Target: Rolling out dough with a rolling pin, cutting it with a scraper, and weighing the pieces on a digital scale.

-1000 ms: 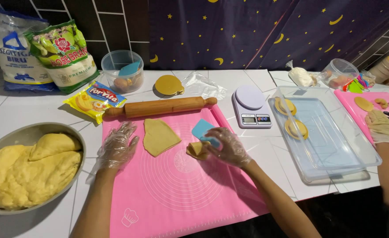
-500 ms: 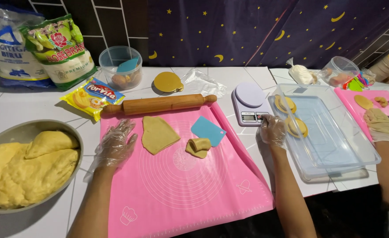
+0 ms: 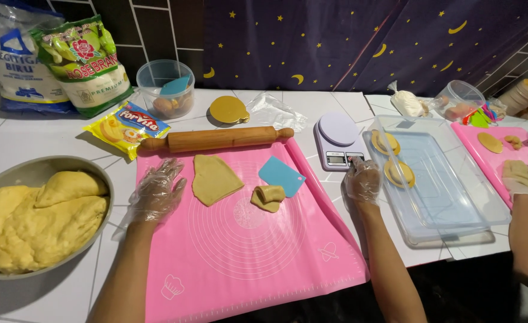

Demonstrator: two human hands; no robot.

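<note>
My left hand [image 3: 154, 192], in a clear plastic glove, lies flat with fingers spread on the left edge of the pink silicone mat [image 3: 240, 251]. Beside it sits a flat piece of yellow dough [image 3: 213, 178]. A small rolled lump of dough [image 3: 268, 197] and a blue plastic scraper [image 3: 282, 176] lie mid-mat. My right hand [image 3: 361, 178], also gloved, reaches off the mat and touches the front panel of the small white kitchen scale [image 3: 337, 140]. It holds nothing.
A wooden rolling pin [image 3: 216, 139] lies along the mat's far edge. A metal bowl of dough [image 3: 34, 221] sits at left. A clear plastic tray [image 3: 449, 191] with filled gold discs is at right. Another person's gloved hand [image 3: 519, 178] rests by a second pink mat [image 3: 491, 157]. Flour bags [image 3: 54, 57] stand behind.
My right hand let go of the dough lump and scraper on the mat, swung right toward the tray, then settled on the scale's front. My left hand stayed put.
</note>
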